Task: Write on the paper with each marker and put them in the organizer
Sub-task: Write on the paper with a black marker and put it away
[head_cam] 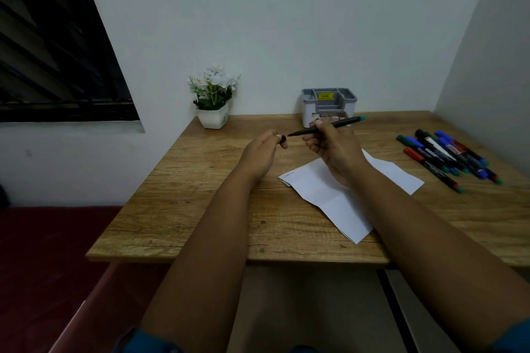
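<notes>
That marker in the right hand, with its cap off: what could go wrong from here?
The marker is uncapped, tip bare, held above the table rather than the paper; a slip might ink the wood. The cap, pinched in the left hand, could drop and roll away. The right hand could smudge the writing under it.

White paper [338,192], grey organizer [329,104], black marker [327,126] teal-ended, on wood-grain brown table [186,209].
</notes>
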